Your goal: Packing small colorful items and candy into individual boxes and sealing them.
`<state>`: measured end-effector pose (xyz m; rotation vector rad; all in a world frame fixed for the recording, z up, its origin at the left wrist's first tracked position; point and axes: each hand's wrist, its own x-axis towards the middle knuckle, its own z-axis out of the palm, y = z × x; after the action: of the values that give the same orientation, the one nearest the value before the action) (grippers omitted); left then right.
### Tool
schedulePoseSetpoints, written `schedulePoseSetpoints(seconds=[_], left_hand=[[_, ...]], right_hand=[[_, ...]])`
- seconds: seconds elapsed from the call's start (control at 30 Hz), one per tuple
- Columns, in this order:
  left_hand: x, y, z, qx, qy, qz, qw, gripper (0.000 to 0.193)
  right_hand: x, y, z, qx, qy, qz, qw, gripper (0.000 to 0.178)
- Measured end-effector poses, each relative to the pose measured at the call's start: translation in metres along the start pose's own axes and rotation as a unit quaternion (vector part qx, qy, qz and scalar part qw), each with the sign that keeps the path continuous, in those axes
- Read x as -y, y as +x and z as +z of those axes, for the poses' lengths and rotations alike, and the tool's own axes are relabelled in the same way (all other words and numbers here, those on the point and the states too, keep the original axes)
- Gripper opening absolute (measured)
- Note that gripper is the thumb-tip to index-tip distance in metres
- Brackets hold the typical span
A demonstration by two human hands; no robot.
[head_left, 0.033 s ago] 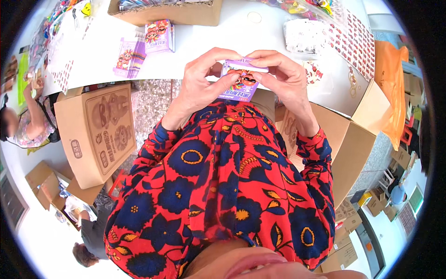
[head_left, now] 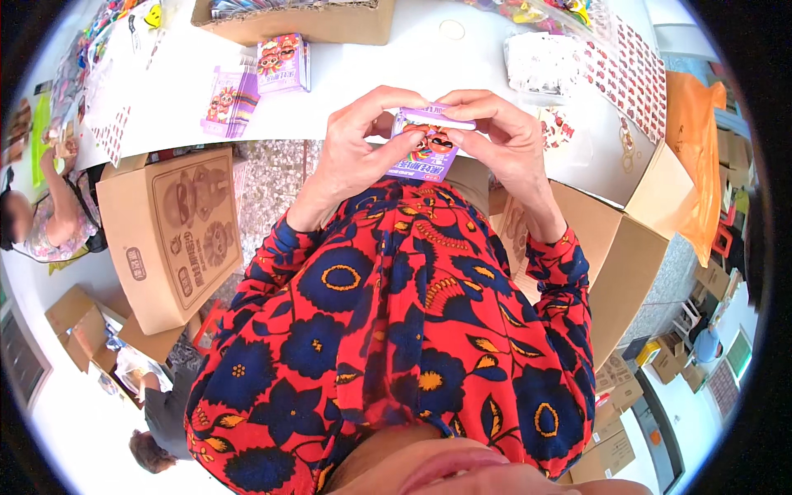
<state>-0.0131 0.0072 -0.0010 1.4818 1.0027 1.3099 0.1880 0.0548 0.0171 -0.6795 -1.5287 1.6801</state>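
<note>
Between my two hands, at the table's near edge, is a small purple box (head_left: 425, 163) printed with cartoon figures. My left hand (head_left: 361, 140) grips its left side, thumb pressed on the front. My right hand (head_left: 501, 136) pinches the upper right, where a pale flap or edge (head_left: 450, 121) shows under the fingers. Some fingertips are hidden behind the box. Farther left on the table lie a fanned stack of flat purple cartons (head_left: 229, 103) and a purple box with the same print (head_left: 282, 64).
A cardboard tray (head_left: 305, 26) of packets stands at the back. Sticker sheets (head_left: 624, 78), a white stack (head_left: 540, 64) and rubber bands (head_left: 631, 148) lie right. Large cartons stand left (head_left: 177, 239) and right (head_left: 615, 272) of me. An orange bag (head_left: 695, 157) hangs right; another person (head_left: 54, 206) works left.
</note>
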Motion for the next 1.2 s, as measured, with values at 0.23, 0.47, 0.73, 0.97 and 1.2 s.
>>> schedulePoseSetpoints(seconds=[0.23,0.47,0.73,0.97,1.2], left_hand=[[0.006,-0.033,0.009,-0.027,-0.096,-0.132,0.986,0.030],[0.013,-0.063,0.011,0.004,-0.067,-0.182,0.981,0.032],[0.005,-0.055,-0.006,0.044,-0.025,-0.192,0.980,0.020],[-0.005,-0.031,-0.022,0.141,0.019,-0.200,0.969,0.016],[-0.005,-0.024,-0.023,0.172,0.025,-0.230,0.958,0.018]], right_hand=[[-0.007,-0.015,0.005,0.022,-0.053,0.099,0.993,0.018],[-0.014,-0.029,0.010,0.058,-0.020,0.197,0.978,0.019],[-0.015,-0.036,0.020,0.042,-0.156,0.192,0.968,0.019],[-0.004,-0.032,0.024,0.046,-0.202,0.166,0.964,0.018],[-0.002,-0.030,0.026,0.036,-0.237,0.174,0.955,0.014]])
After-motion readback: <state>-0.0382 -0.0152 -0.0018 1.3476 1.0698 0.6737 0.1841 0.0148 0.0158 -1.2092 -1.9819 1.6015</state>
